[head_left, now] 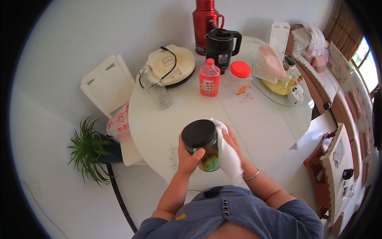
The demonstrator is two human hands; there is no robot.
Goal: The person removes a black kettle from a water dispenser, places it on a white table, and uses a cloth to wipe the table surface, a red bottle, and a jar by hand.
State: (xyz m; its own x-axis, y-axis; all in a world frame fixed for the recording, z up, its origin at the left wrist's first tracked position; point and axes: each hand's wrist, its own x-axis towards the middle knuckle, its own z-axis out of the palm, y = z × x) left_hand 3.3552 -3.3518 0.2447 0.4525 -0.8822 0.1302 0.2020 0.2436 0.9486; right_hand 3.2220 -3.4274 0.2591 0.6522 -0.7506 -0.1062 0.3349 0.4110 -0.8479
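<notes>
A greenish see-through jar (209,161) with a black lid is held up over the near edge of the table. My left hand (188,158) wraps round its left side, thumb across the front. Against the jar's right side my right hand (233,144) presses a white cloth (229,155), which hangs down below the fingers. Part of my right hand is hidden behind the cloth. What lies inside the jar I cannot make out.
The pale round table (191,107) carries an empty glass bottle (157,89), a white electric pan (171,65), a red-capped bottle (209,79), a red-lidded jar (240,73), a black kettle (221,47) and a red flask (203,28). White chairs (107,85) and a plant (89,149) stand left.
</notes>
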